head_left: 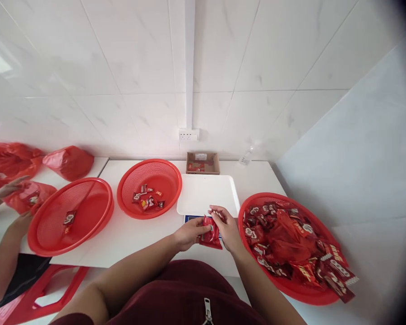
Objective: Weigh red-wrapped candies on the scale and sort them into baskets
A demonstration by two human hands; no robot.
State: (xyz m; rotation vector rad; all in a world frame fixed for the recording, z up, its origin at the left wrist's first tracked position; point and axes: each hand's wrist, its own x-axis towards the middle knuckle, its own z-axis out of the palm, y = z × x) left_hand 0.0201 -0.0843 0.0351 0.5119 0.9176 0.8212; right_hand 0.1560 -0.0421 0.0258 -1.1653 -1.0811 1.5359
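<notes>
Holding red packets [214, 242] at lower centre were the left hand [188, 234] and right hand [227, 227]; the lower-right basket [299, 293] contained many wrapped snacks [253, 232], the centre-left basket [168, 180] several.

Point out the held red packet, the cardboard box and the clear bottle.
Red packet [211, 238], head view: its lower part.
Cardboard box [203, 172], head view: front wall.
Clear bottle [246, 157], head view: its body.

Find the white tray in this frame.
The white tray lies near the head view's middle, in front of the cardboard box, with the heaped red basket to its right and a sparser red basket to its left.
</notes>
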